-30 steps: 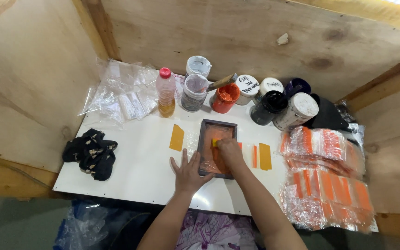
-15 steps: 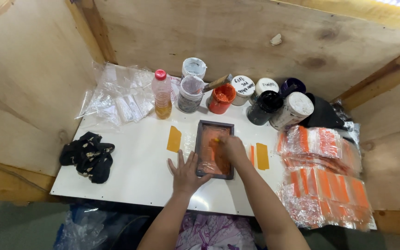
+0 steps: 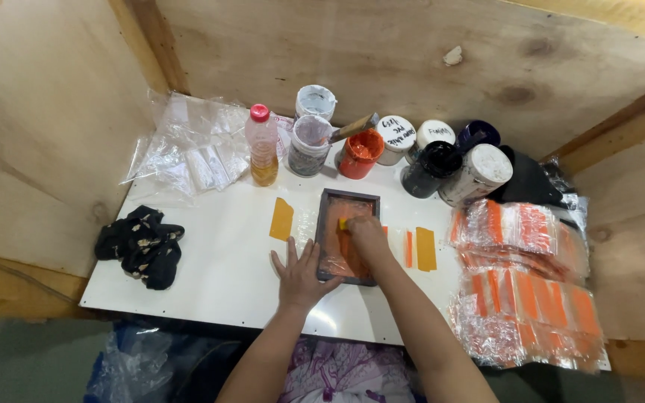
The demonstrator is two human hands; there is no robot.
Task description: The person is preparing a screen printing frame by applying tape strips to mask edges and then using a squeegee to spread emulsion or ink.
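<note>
A small dark-framed printing screen [image 3: 327,216], smeared with orange ink, lies flat on the white table [image 3: 210,261]. My left hand [image 3: 298,274] rests flat on the table with its fingers spread, pressing against the frame's near-left edge. Inside the frame, my right hand [image 3: 368,233] is closed around a small yellow squeegee [image 3: 343,223], whose tip shows at the fingers. A clear plastic bag lies under the frame. Orange-yellow strips lie left [image 3: 281,219] and right [image 3: 425,248] of the frame.
Behind the frame stand a bottle with a red cap [image 3: 263,146], an open tub of orange ink [image 3: 360,153] and several other jars. Printed bags [image 3: 524,291] are piled at the right, clear bags [image 3: 188,149] at the back left, a black cloth [image 3: 142,242] at the left edge. Plywood walls surround the table.
My right hand has slid the squeegee along the screen, back toward the frame's far end. My left hand has stayed pressed at the frame's edge. The view has shifted slightly.
</note>
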